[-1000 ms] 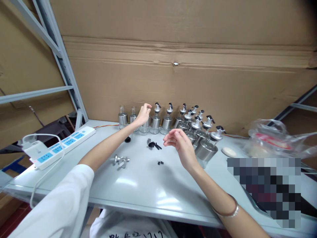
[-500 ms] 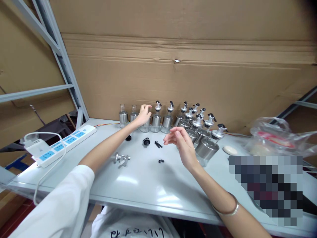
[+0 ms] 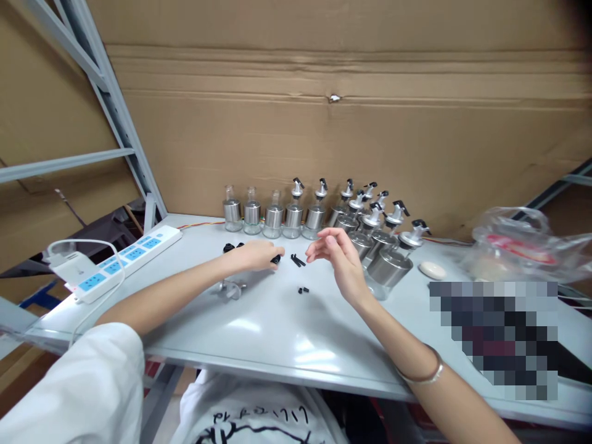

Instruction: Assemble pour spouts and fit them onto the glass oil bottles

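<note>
My left hand (image 3: 259, 254) is down at the tabletop, its fingers closed around a round black stopper (image 3: 276, 259), partly hidden by the fingers. My right hand (image 3: 341, 264) hovers over the table with curved, loosely parted fingers and holds nothing. Just left of its fingertips lie thin black levers (image 3: 298, 260), and nearer the front are small black plugs (image 3: 303, 290). Silver pourer heads (image 3: 231, 289) lie below my left wrist. More black stoppers (image 3: 229, 247) show behind that wrist. At the back, a bottle without a pourer (image 3: 274, 217) stands beside a bottle with one (image 3: 294, 219).
Several steel-sleeved glass bottles with pourers (image 3: 391, 268) crowd behind and right of my right hand. A white power strip (image 3: 124, 262) with a cable lies at left. A white oval object (image 3: 432, 270) and a clear plastic bag (image 3: 513, 253) are at right. Cardboard (image 3: 324, 142) walls the back.
My left hand has come down from the open bottle at the back to the tabletop and closed on the black stopper. The right hand has barely moved. The view has tilted slightly.
</note>
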`<state>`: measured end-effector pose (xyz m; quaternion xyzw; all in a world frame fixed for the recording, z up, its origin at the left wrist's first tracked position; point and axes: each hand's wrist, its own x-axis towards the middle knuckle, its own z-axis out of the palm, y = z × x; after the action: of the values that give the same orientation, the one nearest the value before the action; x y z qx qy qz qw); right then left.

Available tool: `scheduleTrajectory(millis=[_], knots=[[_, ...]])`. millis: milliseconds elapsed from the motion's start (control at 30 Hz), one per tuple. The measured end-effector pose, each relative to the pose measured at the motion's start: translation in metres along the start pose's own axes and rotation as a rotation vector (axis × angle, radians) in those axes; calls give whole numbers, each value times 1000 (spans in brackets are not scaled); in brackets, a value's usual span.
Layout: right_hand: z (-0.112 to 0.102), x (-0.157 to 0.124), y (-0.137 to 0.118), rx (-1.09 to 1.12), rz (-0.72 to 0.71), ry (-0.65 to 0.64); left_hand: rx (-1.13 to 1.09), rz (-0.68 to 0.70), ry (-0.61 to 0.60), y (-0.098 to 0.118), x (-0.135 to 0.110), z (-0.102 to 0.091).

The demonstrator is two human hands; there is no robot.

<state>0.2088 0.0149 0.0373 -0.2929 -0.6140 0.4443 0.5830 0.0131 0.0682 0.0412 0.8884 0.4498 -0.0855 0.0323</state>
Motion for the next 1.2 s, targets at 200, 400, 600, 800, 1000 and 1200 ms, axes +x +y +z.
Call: scheduleTrajectory(millis=[200, 400, 600, 800, 1000, 1200], knots=[[-1, 0, 2, -35, -34, 0, -150, 79, 312, 21, -33, 8], [2, -7, 10, -341, -124, -121, -605, 309, 746, 46, -80, 49], [5, -16, 10, -902, -445, -404, -937, 363, 807, 45, -78, 70], [11, -21, 11, -909, -599, -483, -872, 575, 789, 46, -78, 67], [12, -23, 15, -966, -730, -486, -832, 618, 828, 48, -74, 68], [18, -30, 19, -1013, -850, -524, -782, 415, 695, 51, -76, 71]])
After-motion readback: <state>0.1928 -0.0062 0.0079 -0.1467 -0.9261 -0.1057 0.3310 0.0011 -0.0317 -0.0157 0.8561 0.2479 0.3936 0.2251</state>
